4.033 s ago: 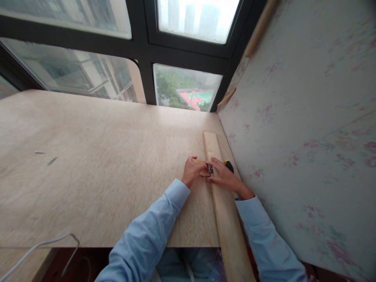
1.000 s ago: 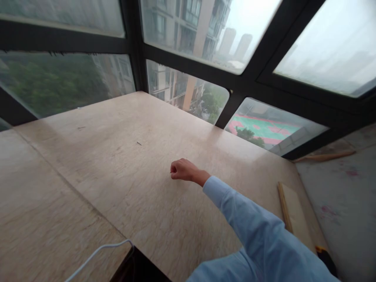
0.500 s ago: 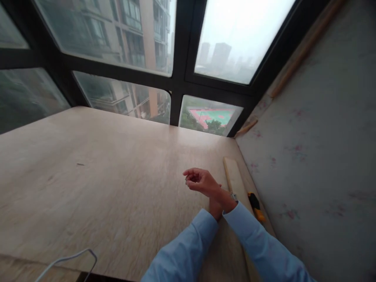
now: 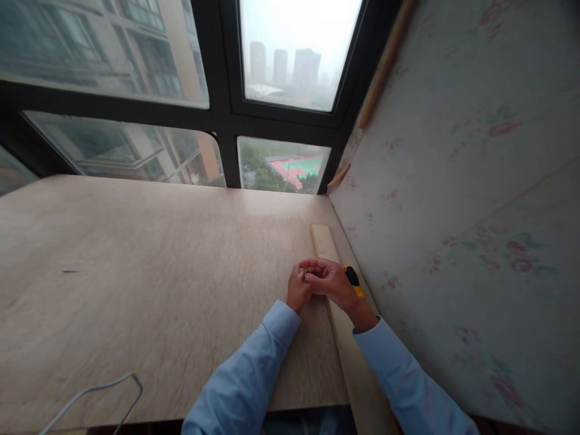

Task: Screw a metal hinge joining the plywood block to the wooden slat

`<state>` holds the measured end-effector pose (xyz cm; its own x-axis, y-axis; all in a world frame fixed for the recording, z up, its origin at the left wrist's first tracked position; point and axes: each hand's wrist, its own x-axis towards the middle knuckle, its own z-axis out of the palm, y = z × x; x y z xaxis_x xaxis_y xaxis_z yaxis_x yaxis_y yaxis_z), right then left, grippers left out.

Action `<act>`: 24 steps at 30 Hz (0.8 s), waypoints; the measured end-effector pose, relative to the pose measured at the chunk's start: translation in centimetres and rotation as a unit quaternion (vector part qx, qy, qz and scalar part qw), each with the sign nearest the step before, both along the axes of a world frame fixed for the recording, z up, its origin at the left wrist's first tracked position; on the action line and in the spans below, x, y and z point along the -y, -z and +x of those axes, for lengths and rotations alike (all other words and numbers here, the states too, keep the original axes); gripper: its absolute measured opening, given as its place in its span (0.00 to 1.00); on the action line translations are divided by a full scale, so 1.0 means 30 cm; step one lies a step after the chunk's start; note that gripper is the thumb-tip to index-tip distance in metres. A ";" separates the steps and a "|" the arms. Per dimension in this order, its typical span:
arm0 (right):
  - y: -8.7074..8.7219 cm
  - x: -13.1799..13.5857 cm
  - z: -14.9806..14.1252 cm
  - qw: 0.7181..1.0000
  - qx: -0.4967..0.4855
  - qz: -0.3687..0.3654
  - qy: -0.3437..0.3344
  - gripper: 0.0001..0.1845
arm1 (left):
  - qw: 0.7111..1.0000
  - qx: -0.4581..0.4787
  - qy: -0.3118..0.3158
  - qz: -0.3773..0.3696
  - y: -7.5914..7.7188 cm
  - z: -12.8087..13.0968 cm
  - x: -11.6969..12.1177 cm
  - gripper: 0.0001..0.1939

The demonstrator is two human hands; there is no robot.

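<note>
My left hand (image 4: pixel 298 292) and my right hand (image 4: pixel 334 284) meet over the left edge of a long pale wooden board (image 4: pixel 323 240). The fingers of both are curled inward and come together at the tips. A tiny shiny thing shows between them, too small to name; I cannot tell which hand bears it. Just right of my right hand, a black and yellow hand tool (image 4: pixel 354 282) lies beside the board, partly covered by the hand. Its exact kind is unclear.
A stone-patterned ledge (image 4: pixel 181 260) runs up to dark-framed windows. A small thin sliver (image 4: pixel 69 270) lies on its left part. A white cable (image 4: pixel 97 388) loops over the front left edge. Flowered wallpaper covers the wall (image 4: pixel 453 199) at right.
My view has swung right. My right hand, earlier crossed over my left wrist, has moved back to the right, and my left hand has come out from behind it so their fingertips meet.
</note>
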<state>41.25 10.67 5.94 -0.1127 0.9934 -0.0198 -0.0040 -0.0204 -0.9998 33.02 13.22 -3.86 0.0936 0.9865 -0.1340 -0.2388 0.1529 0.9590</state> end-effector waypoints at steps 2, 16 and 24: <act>0.002 0.017 0.033 1.000 -0.005 -0.003 0.019 0.18 | 0.999 -0.034 -0.004 0.009 0.005 -0.003 -0.006 0.24; 0.121 0.047 0.227 0.981 0.039 0.018 0.188 0.19 | 0.997 -0.068 0.001 -0.025 0.005 -0.005 -0.015 0.36; 0.200 -0.009 0.201 0.978 0.101 0.048 0.173 0.15 | 0.997 -0.072 -0.009 -0.034 0.006 -0.009 -0.022 0.37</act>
